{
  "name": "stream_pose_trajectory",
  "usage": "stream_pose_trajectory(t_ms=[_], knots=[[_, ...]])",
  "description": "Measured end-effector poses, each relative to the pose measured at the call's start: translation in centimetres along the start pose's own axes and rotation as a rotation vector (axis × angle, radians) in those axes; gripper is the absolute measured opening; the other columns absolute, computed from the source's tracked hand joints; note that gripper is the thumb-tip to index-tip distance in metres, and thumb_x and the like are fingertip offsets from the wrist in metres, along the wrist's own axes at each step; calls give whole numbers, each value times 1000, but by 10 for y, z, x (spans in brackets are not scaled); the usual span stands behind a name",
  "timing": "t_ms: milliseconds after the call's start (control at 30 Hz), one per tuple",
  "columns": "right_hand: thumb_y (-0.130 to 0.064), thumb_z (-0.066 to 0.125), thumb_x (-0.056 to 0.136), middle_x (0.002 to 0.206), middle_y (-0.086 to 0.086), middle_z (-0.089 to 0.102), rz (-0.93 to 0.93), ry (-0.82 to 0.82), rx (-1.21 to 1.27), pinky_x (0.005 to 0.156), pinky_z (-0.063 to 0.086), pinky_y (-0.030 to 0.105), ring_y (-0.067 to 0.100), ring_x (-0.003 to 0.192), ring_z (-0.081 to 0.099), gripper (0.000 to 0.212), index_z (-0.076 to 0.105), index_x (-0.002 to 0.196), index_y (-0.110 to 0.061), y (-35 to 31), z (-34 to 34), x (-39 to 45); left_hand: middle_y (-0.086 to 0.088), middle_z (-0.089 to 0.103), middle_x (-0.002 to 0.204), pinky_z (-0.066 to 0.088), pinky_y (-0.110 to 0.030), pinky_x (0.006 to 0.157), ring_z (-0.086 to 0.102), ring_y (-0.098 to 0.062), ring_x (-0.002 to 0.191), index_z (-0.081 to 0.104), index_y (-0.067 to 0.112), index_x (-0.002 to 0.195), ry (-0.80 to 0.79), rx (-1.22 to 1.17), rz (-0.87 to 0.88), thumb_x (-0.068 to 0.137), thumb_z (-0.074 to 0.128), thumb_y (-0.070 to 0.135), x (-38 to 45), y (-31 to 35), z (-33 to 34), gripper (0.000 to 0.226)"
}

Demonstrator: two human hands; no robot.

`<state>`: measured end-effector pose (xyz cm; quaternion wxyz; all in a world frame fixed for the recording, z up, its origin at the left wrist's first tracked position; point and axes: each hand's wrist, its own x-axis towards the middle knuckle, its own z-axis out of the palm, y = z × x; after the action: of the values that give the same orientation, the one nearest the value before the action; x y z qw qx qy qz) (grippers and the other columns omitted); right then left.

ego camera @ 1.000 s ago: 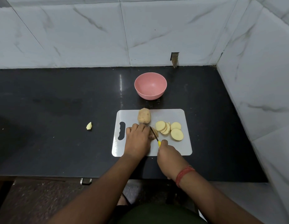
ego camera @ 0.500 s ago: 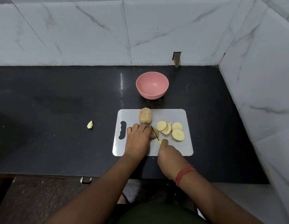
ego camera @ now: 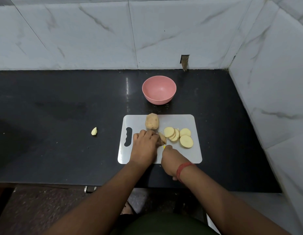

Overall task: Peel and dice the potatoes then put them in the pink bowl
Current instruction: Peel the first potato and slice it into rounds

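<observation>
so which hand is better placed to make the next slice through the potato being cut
Right. The right hand already grips the knife, its blade at the potato being cut. The left hand steadies that potato on the cutting board.

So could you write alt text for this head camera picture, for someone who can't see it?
A person slices a potato on a white cutting board: the left hand holds it down while the right hand grips a knife. Round slices and a whole unpeeled potato lie on the board, with an empty pink bowl behind it on the black counter.
</observation>
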<state>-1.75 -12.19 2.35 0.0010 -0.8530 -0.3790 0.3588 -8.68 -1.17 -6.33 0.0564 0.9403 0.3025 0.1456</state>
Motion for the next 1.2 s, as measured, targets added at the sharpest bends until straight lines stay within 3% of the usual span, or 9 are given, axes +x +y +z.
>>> stream_pose_trajectory(t_ms=[167, 267, 400, 667, 800, 900, 1000, 1133, 1200], knots=[[2, 48, 91, 101, 13, 60, 9, -41, 2, 49, 40, 29, 30, 99, 64, 38, 35, 127, 1, 8, 7, -3, 8, 64, 101, 29, -36, 76, 52, -20, 87, 69, 25, 89, -12, -21, -31, 83, 68, 17, -2, 2, -3, 10], [1, 42, 92, 112, 16, 59, 14, -63, 36, 54, 42, 33, 31, 100, 63, 38, 34, 129, 0, 14, 12, -8, 8, 64, 100, 29, -36, 75, 51, -20, 85, 68, 25, 86, 6, -44, -44, 82, 69, 15, -4, 4, -2, 11], [1, 42, 93, 81, 6, 48, -34, -63, 23, 48, 36, 28, 29, 99, 64, 36, 34, 128, 2, 14, 8, -3, 8, 65, 100, 24, -35, 74, 52, -21, 85, 70, 23, 87, 32, -39, -39, 84, 69, 16, 1, 0, -1, 8], [0, 46, 93, 85, 9, 57, -101, -46, -57, 41, 25, 24, 17, 65, 54, 35, 35, 126, 3, 18, 5, 1, 8, 64, 95, 18, -33, 71, 50, -21, 80, 69, 22, 84, 59, -50, -48, 82, 71, 13, 3, 1, -2, 10], [1, 43, 93, 67, 2, 37, -65, -37, -36, 41, 28, 25, 15, 55, 45, 32, 36, 125, 2, 16, 9, 4, 6, 65, 95, 19, -32, 72, 50, -23, 82, 70, 20, 84, 52, -63, -41, 83, 71, 14, 4, 1, -3, 6], [1, 43, 94, 67, 3, 37, -65, -15, -43, 41, 29, 25, 20, 68, 59, 34, 35, 126, 4, 13, 13, 4, 5, 65, 96, 27, -35, 73, 50, -23, 83, 70, 19, 85, 42, -79, -24, 86, 69, 15, 5, -2, -1, 5], [-1, 42, 94, 68, 2, 37, -22, 20, -5, 41, 28, 25, 12, 53, 39, 34, 35, 128, 3, 10, 17, 3, 4, 65, 97, 32, -38, 74, 51, -24, 84, 71, 19, 87, 28, -86, -7, 87, 68, 16, 5, -5, 0, 4], [-2, 42, 94, 76, 4, 44, 37, 18, 107, 41, 30, 26, 13, 56, 40, 32, 37, 125, 0, 6, 19, 0, 4, 64, 96, 27, -36, 73, 50, -24, 84, 70, 19, 86, 17, -79, 27, 88, 67, 16, 7, -9, 0, 4], [-2, 43, 94, 95, 11, 57, 58, 20, 128, 42, 29, 26, 12, 58, 41, 33, 36, 126, 0, 3, 18, -1, 4, 64, 95, 24, -34, 73, 49, -24, 84, 70, 19, 86, 12, -79, 35, 87, 68, 15, 8, -10, 0, 4]])
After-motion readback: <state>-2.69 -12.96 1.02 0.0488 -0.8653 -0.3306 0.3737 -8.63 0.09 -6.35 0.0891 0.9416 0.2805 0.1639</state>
